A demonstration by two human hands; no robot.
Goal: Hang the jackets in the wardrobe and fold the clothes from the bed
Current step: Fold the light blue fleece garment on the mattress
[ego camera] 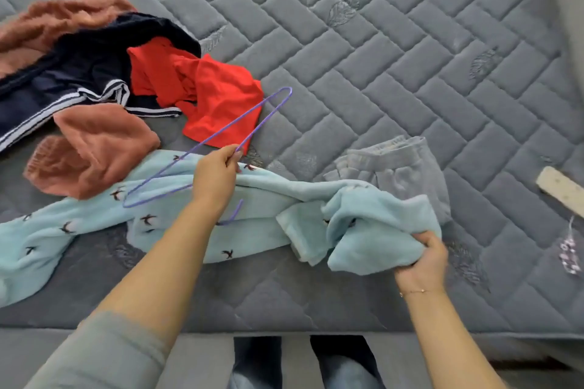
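Two hands busy: left hand pinches purple hanger, right hand grips blue jacket.

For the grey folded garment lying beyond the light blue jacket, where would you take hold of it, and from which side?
Probably the far elastic band of the grey garment, from the right. That edge lies bare on the mattress, while the near side is tucked under the light blue jacket that the right hand grips. The left hand pinches the purple hanger.
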